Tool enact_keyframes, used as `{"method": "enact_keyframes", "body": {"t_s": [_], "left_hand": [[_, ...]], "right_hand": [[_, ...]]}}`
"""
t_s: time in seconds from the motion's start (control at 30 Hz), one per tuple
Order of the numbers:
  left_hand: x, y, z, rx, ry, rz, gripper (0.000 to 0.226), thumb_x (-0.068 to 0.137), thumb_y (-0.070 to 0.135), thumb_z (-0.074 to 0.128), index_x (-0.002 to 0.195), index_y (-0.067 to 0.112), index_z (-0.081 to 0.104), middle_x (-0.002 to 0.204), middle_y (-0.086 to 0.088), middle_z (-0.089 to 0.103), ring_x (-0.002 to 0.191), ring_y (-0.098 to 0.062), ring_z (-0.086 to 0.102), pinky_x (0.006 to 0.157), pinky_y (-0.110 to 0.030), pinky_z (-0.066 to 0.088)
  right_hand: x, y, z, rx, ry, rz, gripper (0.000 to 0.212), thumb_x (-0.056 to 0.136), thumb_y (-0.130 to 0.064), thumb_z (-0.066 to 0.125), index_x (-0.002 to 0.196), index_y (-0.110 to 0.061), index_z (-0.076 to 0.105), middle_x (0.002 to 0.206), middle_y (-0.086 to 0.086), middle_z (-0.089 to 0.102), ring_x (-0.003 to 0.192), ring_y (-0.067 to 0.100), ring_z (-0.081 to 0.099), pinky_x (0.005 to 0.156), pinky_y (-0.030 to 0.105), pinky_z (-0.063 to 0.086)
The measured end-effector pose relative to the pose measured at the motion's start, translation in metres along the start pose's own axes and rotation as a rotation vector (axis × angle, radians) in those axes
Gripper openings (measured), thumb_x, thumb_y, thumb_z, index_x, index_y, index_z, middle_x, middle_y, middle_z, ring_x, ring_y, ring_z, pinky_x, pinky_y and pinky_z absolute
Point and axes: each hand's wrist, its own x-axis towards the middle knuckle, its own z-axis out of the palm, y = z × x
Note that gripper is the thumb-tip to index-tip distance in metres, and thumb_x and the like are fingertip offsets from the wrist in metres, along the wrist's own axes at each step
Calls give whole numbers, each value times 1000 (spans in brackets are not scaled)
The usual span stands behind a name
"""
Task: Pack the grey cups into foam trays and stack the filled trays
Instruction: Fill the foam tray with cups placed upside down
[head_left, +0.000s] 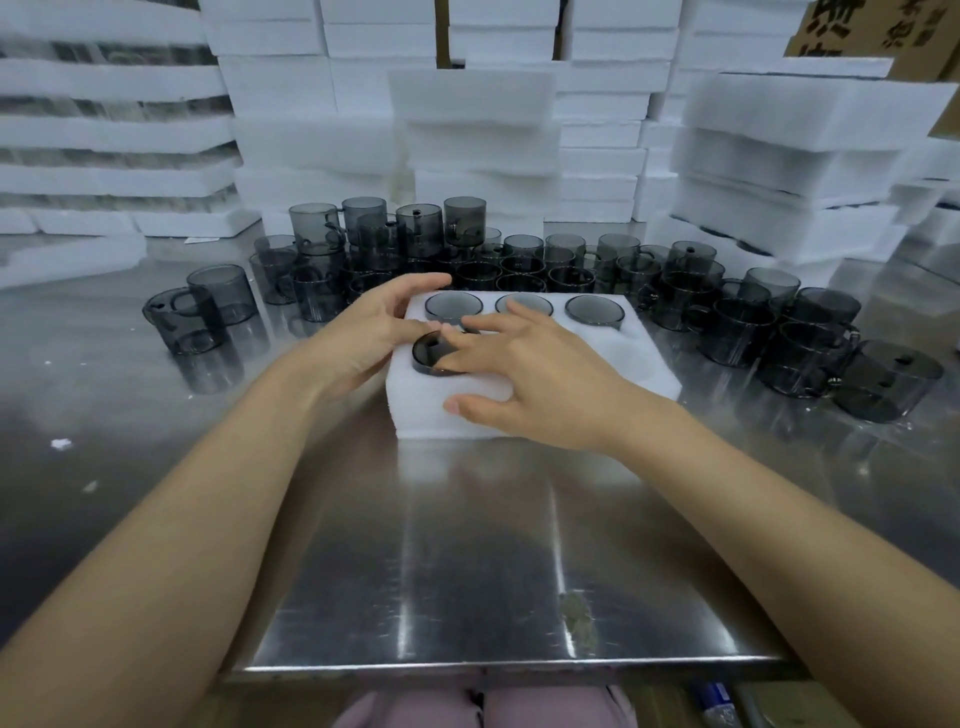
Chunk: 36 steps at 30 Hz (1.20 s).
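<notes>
Pale pink trousers (483, 709) are showing below the near edge of the brushed steel table (493, 545); two bare forearms are reaching across it.

White rectangular foam tray (652, 382) is sitting mid-table. Three smoky grey translucent cups (594, 310) are sitting sunk in its far row of pockets. A fourth grey cup (427, 358) is sitting in the tray's near-left pocket, rim proud of the foam.

Right grip (530, 374) is lying released over the tray, straight fingers spreading onto that fourth cup, thumb resting on the tray's near edge. Left grip (374, 332) is hovering at the tray's left side, released, fingers loosely curving at the far-left corner, thumb lying close to the fourth cup; contact unclear.

Loose grey handled cups (524, 260) are crowding just behind the tray, some stacked two high, and are spreading out to its left and right. Stacks of white foam blocks (478, 135) are rising well behind the tray.
</notes>
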Motion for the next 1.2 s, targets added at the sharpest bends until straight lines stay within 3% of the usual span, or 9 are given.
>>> {"method": "enact_keyframes", "body": {"t_s": [0.13, 0.23, 0.33, 0.53, 0.7, 0.87, 1.07, 1.13, 1.2], "left_hand": [[2, -4, -19, 72, 425, 120, 29, 92, -2, 56, 116, 13, 63, 117, -2, 66, 102, -13, 64, 92, -25, 50], [-2, -8, -45, 508, 895, 207, 36, 84, -7, 47, 112, 8, 65, 117, -12, 62, 105, -23, 59, 94, -31, 47], [-10, -14, -71, 838, 1187, 43, 50, 75, 1, 48, 123, 10, 56, 133, -13, 47, 127, -32, 39, 105, -41, 32], [-17, -26, -80, 1155, 988, -424, 49, 82, 20, 58, 123, -4, 50, 133, -29, 46, 130, -40, 33, 115, -53, 10], [-11, -23, -69, 1307, 909, -524, 53, 87, 37, 58, 124, 0, 52, 133, -27, 45, 130, -40, 31, 115, -59, 4], [-6, -13, -46, 1397, 850, -388, 21, 82, 16, 54, 99, 9, 63, 112, -20, 59, 120, -36, 41, 113, -58, 12], [-5, -4, -28, 1314, 805, -134, 27, 77, 2, 59, 101, 13, 64, 98, -11, 66, 110, -34, 48, 104, -46, 19], [-4, -2, -23, 1221, 831, -26, 41, 74, -7, 54, 109, 13, 60, 94, -9, 65, 107, -32, 47, 97, -43, 21], [-3, 2, -19, 1144, 861, 88, 46, 73, -11, 51, 112, 13, 56, 93, -6, 63, 104, -29, 47, 88, -39, 21]], "right_hand": [[-2, 1, 3, 30, 25, 16, 43, 92, -49, 53, 131, -30, 57, 150, -7, 40, 141, 9, 30, 119, 33, 13], [-4, 1, 6, -4, 41, 7, 42, 93, -48, 51, 130, -29, 57, 151, -7, 39, 141, 8, 30, 119, 33, 13], [-4, 1, 6, -10, 49, 3, 41, 93, -47, 51, 130, -29, 58, 150, -6, 40, 140, 8, 31, 118, 35, 15], [-5, -2, 6, -29, 64, -2, 45, 93, -47, 50, 133, -28, 54, 151, -5, 40, 140, 11, 32, 118, 37, 18], [-5, 0, 8, -192, -19, -67, 74, 90, -55, 51, 152, -29, 19, 160, -5, 17, 146, 8, 15, 120, 35, 2], [-1, 1, 6, -95, -67, -26, 83, 87, -49, 60, 153, -29, 13, 159, -9, 20, 146, 7, 16, 121, 37, 4], [4, 2, 0, 65, -105, 48, 83, 87, -48, 61, 152, -34, 12, 157, -1, 26, 146, 10, 1, 119, 32, -8], [4, 3, -1, 217, -103, 83, 82, 88, -48, 61, 152, -36, 11, 155, -6, 31, 147, 13, 7, 121, 38, 10], [3, 3, -2, 433, -44, 123, 79, 89, -45, 61, 152, -36, 14, 146, -15, 42, 137, -7, 24, 112, 17, 25]]}}
